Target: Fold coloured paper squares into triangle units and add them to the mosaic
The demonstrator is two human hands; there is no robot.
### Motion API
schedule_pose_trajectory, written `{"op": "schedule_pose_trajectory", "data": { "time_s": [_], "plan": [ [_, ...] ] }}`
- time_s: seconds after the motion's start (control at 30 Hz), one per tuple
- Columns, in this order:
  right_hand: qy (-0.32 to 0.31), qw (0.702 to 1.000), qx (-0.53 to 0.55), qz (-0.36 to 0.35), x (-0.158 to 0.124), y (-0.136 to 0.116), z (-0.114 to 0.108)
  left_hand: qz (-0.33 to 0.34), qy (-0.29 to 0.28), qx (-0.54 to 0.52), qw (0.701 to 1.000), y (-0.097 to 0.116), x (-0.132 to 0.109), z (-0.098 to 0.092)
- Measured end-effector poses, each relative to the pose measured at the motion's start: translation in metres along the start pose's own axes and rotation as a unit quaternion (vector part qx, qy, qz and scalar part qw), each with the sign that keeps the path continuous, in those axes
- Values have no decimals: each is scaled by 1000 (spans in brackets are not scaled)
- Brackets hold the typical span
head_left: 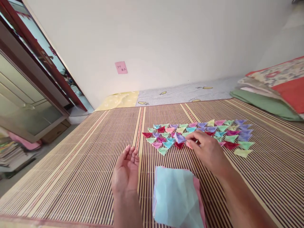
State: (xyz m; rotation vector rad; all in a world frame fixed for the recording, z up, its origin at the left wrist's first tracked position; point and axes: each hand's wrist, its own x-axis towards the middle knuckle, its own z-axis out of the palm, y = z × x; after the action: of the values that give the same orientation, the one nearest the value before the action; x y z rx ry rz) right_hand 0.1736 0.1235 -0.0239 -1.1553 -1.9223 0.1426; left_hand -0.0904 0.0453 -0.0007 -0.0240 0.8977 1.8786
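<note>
Several small folded paper triangles (pixel 201 132) in pink, blue, green, purple and red lie in rows on a striped bamboo mat (pixel 71 164). My right hand (pixel 207 149) rests among them, its fingertips pinched on a pink folded piece (pixel 189 145) beside a purple one (pixel 180 138). My left hand (pixel 125 172) hovers palm up and empty to the left, fingers stretched out together. A stack of flat paper sheets (pixel 177 196), light blue on top with pink beneath, lies between my forearms.
Folded bedding and a green pillow (pixel 268 104) sit at the right edge. A white wall with a pink note (pixel 121 67) is behind. A checked sheet (pixel 180 93) lies past the mat. A window frame (pixel 30 79) and stacked books (pixel 11 152) are at the left.
</note>
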Motion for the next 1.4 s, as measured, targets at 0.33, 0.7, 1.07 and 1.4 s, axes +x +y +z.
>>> {"op": "schedule_pose_trajectory", "data": {
  "time_s": [0.33, 0.7, 1.07, 1.4],
  "plan": [
    [-132, 988, -27, -81, 116, -24, 70, -29, -10, -16, 999, -2, 0, 2],
    [-263, 957, -107, -60, 169, -12, 150, -47, -9, -38, 998, -1, 7, 0],
    [-314, 935, -156, -46, 172, 13, 189, -54, 2, -36, 998, -1, 6, 0],
    [-332, 923, -181, -70, 169, 22, 198, -58, -1, -44, 997, 0, 7, 1]
  ]
}}
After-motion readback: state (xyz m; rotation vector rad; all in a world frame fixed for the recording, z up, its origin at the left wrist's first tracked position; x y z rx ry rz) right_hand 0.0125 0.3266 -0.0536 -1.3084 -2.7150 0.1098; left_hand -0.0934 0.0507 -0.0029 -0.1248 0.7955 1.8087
